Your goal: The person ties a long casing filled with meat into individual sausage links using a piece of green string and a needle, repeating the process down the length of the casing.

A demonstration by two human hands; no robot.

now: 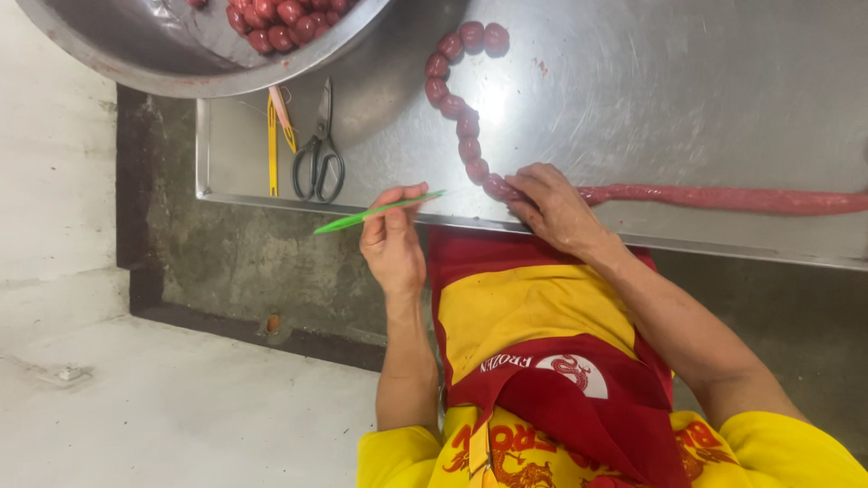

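Pink sausage casing (pixel 723 196) lies along the steel table (pixel 678 90) edge, our right hand (pixel 553 206) pinching it beside the tied links (pixel 466 122), our left hand (pixel 391 242) gripping a green strip (pixel 375 213); we judge that squeezing too hard could burst it.

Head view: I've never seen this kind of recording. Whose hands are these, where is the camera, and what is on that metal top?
There is no machine here. A person wears one camera on the head, and it looks down over their yellow shirt and red apron at their own two bare hands.

The left hand holds a thin green stick in its fingers, just off the edge of the steel table. The right hand pinches a long red sausage. From that hand, a chain of short round links curves away.

Also on the table are black scissors and a yellow tool. A metal bowl holds more red links.
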